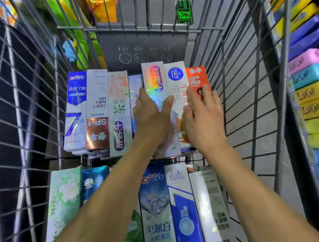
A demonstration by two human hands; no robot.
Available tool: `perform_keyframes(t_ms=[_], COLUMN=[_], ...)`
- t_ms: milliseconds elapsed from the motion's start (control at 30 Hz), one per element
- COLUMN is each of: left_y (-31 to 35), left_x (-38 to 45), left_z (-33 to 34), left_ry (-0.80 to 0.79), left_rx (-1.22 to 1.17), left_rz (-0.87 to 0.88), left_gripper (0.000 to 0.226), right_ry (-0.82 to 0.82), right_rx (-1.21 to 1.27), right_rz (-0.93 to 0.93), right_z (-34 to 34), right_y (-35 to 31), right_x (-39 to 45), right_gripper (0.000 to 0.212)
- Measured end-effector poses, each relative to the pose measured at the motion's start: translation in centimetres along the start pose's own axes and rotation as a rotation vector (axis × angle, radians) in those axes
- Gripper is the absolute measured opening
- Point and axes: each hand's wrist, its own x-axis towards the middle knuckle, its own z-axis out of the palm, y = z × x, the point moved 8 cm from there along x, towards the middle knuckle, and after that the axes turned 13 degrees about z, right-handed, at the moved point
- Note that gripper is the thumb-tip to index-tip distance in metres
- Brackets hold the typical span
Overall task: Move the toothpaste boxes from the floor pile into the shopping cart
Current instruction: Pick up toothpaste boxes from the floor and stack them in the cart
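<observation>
Inside the wire shopping cart [28, 118], a far row of toothpaste boxes lies side by side: a blue Crest box [74, 109], a white and copper SP-1 box [97, 109], a pale floral box [119, 113], a holographic box [153, 78], a white box [177, 80] and an orange box [196, 77]. My left hand [152, 117] lies flat on the holographic box, thumb spread toward the white one. My right hand [203, 118] rests with straight fingers on the orange box and the white box's edge. A nearer row holds a green box [62, 196] and a Crest diamond box [156, 203].
The cart's dark plastic child-seat flap [143, 46] stands at the far end. Shelves of coloured packs [315, 90] run along the right, close to the cart's side. Yellow and green goods [100, 3] show beyond the cart's front. Grey floor shows through the wires.
</observation>
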Motion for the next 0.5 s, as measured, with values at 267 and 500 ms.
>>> perform_keyframes(t_ms=[267,500], left_y=[4.8,18.9], left_x=[-1.9,-7.2], left_z=[-3.5,-12.1], left_ry=[-0.168,-0.249], left_rx=[0.18,0.687], left_rz=[0.171,0.541], left_gripper=[0.07,0.088], right_ry=[-0.148,-0.124], right_rx=[-0.098,-0.231], right_rz=[-0.078,-0.249], right_z=[-3.1,-16.7], right_y=[-1.5,-5.2], right_x=[-1.2,-8.4], right_gripper=[0.065,0.075])
